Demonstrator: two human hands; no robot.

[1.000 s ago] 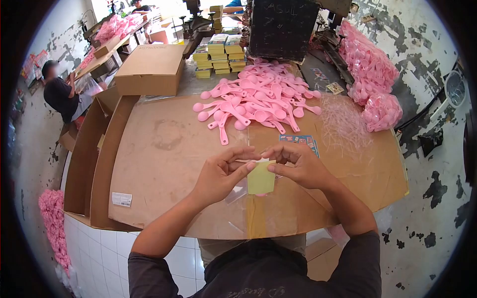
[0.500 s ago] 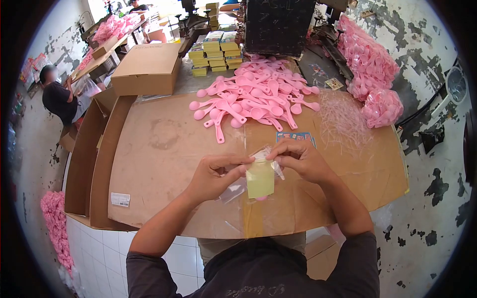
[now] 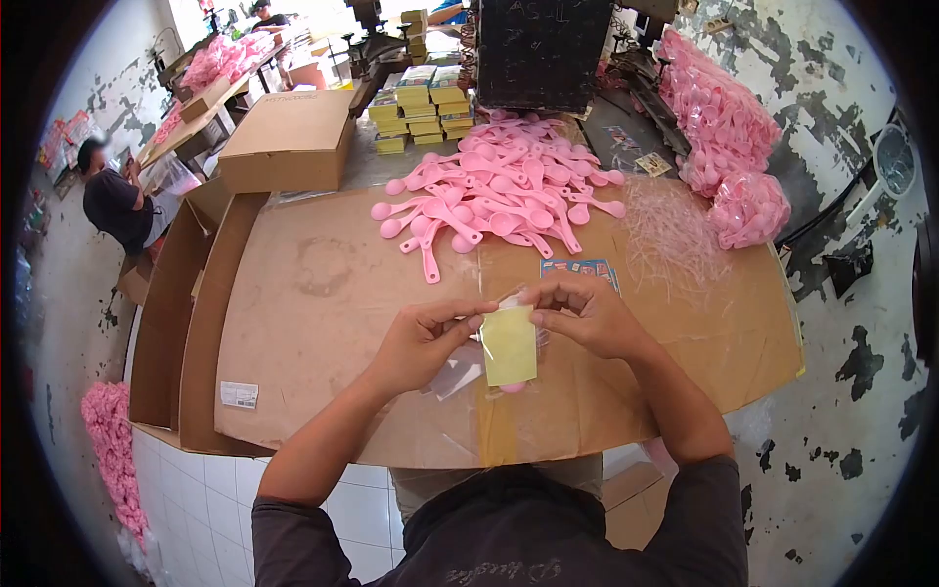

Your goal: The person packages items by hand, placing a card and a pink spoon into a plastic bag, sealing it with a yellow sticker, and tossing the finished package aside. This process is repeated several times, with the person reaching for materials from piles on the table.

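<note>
A yellow card (image 3: 510, 347) in a clear plastic bag hangs upright over the cardboard sheet. Its upper left corner is pinched by my left hand (image 3: 421, 340), thumb against forefinger. At the upper right, my right hand (image 3: 585, 315) grips the bag's edge between finger and thumb. A bit of pink shows under the card's lower edge. Another piece of clear plastic (image 3: 458, 372) lies below my left fingers. Just beyond my right hand are printed blue cards (image 3: 587, 267), partly hidden by it.
A pile of pink spoons (image 3: 499, 186) covers the far middle of the cardboard (image 3: 323, 333). Thin plastic strips (image 3: 675, 230) and bagged pink spoons (image 3: 751, 210) are at right. Card stacks (image 3: 419, 103), a closed box (image 3: 287, 137) and an open box (image 3: 161, 323) stand beyond and left. A person (image 3: 117, 201) is at far left.
The yellow card now shows flatter and higher in the bag, its top edge near my fingertips. The loose plastic at the bag's mouth is less spread out to the right.
</note>
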